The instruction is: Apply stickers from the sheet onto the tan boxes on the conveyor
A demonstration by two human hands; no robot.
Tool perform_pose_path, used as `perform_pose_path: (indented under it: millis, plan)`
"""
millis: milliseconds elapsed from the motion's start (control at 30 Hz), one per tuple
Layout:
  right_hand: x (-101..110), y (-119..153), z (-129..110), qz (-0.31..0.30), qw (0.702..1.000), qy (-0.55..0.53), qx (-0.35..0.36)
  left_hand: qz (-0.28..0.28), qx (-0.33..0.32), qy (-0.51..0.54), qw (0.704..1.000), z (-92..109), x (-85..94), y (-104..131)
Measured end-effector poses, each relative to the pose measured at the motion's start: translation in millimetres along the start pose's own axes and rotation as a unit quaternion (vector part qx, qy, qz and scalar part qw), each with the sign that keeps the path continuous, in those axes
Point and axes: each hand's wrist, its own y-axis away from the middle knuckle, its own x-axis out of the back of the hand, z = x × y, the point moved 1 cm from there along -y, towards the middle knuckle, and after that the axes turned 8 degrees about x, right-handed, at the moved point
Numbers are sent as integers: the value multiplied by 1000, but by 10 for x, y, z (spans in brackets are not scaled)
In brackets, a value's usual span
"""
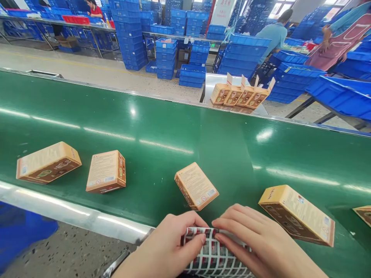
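Low in the head view, a sheet of small stickers with a white grid and dark red and grey cells bends over in front of me. My left hand pinches its upper left edge between thumb and fingers. On the other side, my right hand has its fingertips closed on the top edge. The sheet's lower part is cut off by the frame. Just beyond my hands, a tan and brown carton lies tilted on the green conveyor belt. A longer carton lies right of my right hand.
Two more cartons, one upright-printed and one slanted, lie on the belt's left; another is cut off at the right edge. Several open-flapped cartons stand on a metal side table. Blue crates and co-workers are beyond.
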Motion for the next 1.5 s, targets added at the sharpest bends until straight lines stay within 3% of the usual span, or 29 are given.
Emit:
perform_pose_path:
  millis: [233,333,400,467,533,600,667,733,1000,1200,1367,1500]
  plan:
    - [-16,182,-17,54,988,121,74,25,-11,45,999,27,-61,-74]
    - [-10,209,-4,95,989,96,59,38,-11,70,997,40,-79,-99]
    - [21,177,76,114,993,23,-8,55,-9,67,996,34,-81,-104]
    - [59,119,237,117,982,-74,-131,65,-11,46,997,17,-81,-101]
    - [80,51,453,101,942,-172,-270,52,-36,15,998,-4,-87,-101]
    - [73,-17,662,65,891,-260,-366,31,-95,-21,995,-22,-104,-114]
    - [49,-69,812,28,853,-322,-409,18,-142,-57,988,-32,-130,-145]
    - [22,-89,889,6,837,-349,-421,12,-143,-87,986,-33,-156,-192]
    - [5,64,917,-4,825,-351,-443,-13,-120,-118,986,27,-220,-349]
    - [12,183,966,-5,854,-284,-436,-39,-139,-93,985,79,-281,-414]
    - [-38,279,887,57,897,-140,-416,-53,-142,-88,985,118,-331,-491]
    - [-121,358,893,151,874,-91,-453,-69,-148,-93,982,173,-384,-549]
